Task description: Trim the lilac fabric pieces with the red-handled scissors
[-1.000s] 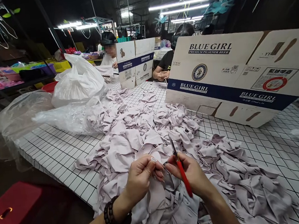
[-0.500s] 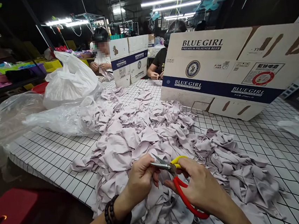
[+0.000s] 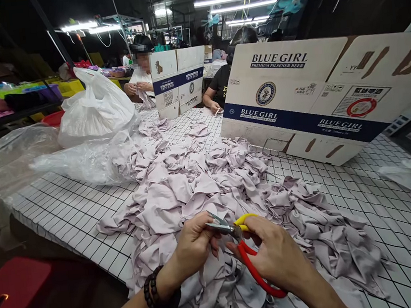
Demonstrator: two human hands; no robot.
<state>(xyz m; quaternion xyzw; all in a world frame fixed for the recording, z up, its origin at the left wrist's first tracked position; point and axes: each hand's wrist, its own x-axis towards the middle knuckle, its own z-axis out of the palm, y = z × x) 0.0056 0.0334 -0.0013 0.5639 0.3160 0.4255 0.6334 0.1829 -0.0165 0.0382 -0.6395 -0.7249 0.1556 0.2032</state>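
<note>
My right hand [image 3: 277,244] grips a pair of scissors [image 3: 238,233] with one yellow and one red handle. The two blades stand apart, pointing left, their tips at the fingers of my left hand [image 3: 195,242]. That hand is closed in a pinch, and whatever it may hold is hidden behind the fingers. A dark beaded bracelet [image 3: 152,290] circles my left wrist. Beneath both hands spreads a large heap of pale lilac cloth pieces [image 3: 197,188], crumpled and overlapping.
The heap lies on a white table with a black grid [image 3: 77,219]. White plastic bags [image 3: 95,104] sit at its left, and a large beer carton [image 3: 294,97] stands at the right. A smaller carton [image 3: 180,81] is farther back, near two people. A red stool [image 3: 19,293] is lower left.
My hands and the scissors stay almost where they were, the blades still apart. Across the table, the person at the left has raised a cloth piece slightly.
</note>
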